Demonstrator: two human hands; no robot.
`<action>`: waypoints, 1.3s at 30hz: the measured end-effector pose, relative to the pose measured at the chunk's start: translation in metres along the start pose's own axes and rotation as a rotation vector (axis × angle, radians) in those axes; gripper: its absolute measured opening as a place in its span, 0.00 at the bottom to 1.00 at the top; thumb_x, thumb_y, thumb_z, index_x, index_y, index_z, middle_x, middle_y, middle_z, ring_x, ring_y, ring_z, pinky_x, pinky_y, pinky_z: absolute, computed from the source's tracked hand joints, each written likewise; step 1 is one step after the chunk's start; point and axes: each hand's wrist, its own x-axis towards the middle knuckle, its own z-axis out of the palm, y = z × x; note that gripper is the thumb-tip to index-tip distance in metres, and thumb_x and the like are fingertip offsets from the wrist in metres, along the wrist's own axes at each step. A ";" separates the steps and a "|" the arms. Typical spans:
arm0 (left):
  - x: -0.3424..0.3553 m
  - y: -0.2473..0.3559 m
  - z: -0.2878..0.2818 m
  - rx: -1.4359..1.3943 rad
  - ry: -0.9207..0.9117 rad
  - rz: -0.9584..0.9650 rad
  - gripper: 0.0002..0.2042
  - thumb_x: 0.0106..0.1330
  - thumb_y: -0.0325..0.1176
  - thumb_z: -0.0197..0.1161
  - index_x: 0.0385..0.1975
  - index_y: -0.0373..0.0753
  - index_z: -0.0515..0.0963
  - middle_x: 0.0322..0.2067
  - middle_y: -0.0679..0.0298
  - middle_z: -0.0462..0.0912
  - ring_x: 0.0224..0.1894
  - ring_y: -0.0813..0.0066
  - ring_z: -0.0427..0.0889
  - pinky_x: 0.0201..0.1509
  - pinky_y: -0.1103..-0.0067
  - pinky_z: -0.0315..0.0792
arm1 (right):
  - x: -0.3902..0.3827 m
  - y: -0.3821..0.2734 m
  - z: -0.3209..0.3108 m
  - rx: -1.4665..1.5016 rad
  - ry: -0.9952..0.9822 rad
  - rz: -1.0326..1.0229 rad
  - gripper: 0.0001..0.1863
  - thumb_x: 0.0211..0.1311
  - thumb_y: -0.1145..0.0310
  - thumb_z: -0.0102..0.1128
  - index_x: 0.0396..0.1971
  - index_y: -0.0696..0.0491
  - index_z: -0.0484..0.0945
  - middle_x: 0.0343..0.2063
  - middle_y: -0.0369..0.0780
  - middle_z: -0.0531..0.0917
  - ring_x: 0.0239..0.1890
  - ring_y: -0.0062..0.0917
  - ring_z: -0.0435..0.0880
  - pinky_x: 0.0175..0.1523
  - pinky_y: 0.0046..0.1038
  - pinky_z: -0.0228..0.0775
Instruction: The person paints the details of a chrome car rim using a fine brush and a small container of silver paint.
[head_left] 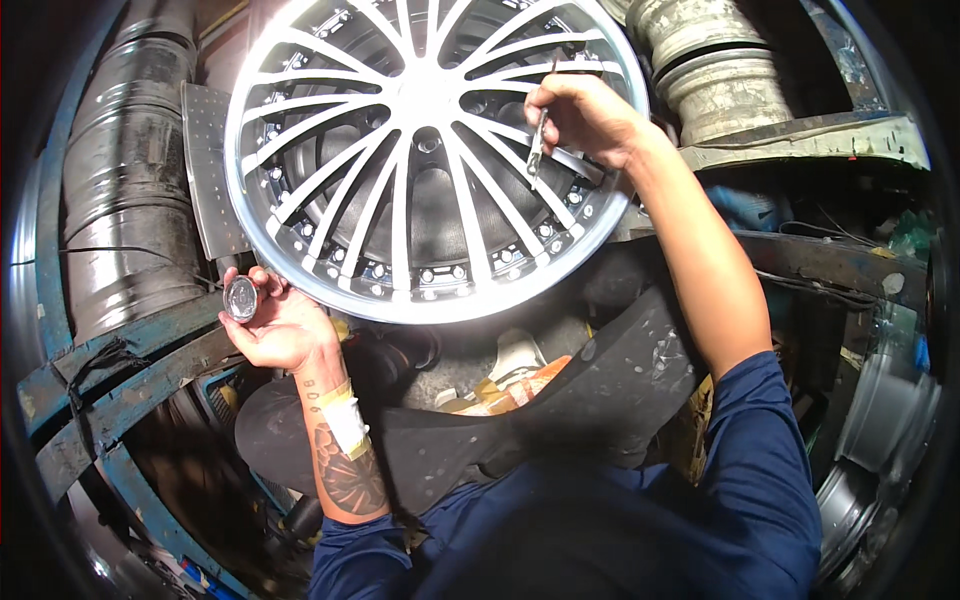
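Observation:
A large multi-spoke wheel (470, 212) with white spokes, a bright rim and bolts round its edge fills the upper middle, with a dark part behind it. My left hand (282, 325) is closed on a small round container (241, 300) of silvery material, just outside the rim's lower left. My right hand (583, 120) is over the spokes at the right, its fingers pinched on a slim tool (536, 157) that hangs downward. Whether the tool's tip touches the wheel I cannot tell. A pale taped patch (347, 425) is on my left forearm.
Stacked metal barrels or rims (130, 220) stand at the left, more pale rims (710, 90) at the upper right and others (880, 430) at the lower right. A blue steel frame (140, 323) runs along the left. Dark sheeting (640, 370) lies below the wheel.

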 end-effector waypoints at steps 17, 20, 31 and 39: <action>0.072 -0.001 -0.005 -0.056 0.052 -0.090 0.21 0.67 0.47 0.47 0.44 0.36 0.77 0.29 0.62 0.73 0.30 0.69 0.65 0.41 0.66 0.67 | -0.009 0.033 0.044 -0.319 -0.231 0.084 0.14 0.55 0.62 0.57 0.24 0.59 0.81 0.23 0.39 0.84 0.19 0.18 0.80 0.30 0.18 0.73; 0.149 0.017 -0.032 -0.097 -0.252 -0.227 0.22 0.65 0.45 0.48 0.46 0.32 0.76 0.29 0.62 0.70 0.32 0.68 0.62 0.44 0.67 0.64 | -0.016 0.044 0.085 -0.129 -0.200 0.066 0.13 0.57 0.64 0.57 0.25 0.60 0.81 0.23 0.40 0.83 0.19 0.22 0.80 0.32 0.22 0.74; 0.134 0.045 -0.003 -0.305 -0.184 -0.344 0.21 0.68 0.48 0.43 0.42 0.37 0.75 0.29 0.62 0.71 0.30 0.69 0.63 0.39 0.72 0.59 | -0.014 -0.016 0.070 -0.452 -0.186 0.053 0.13 0.64 0.59 0.55 0.29 0.53 0.81 0.27 0.35 0.83 0.26 0.16 0.81 0.43 0.22 0.70; 0.038 0.059 0.043 -0.351 -0.239 -0.463 0.19 0.71 0.43 0.49 0.53 0.36 0.71 0.37 0.61 0.69 0.36 0.70 0.62 0.43 0.75 0.59 | -0.021 -0.022 0.112 -0.096 -0.089 -0.300 0.14 0.69 0.63 0.55 0.38 0.60 0.80 0.34 0.38 0.84 0.35 0.21 0.83 0.46 0.26 0.73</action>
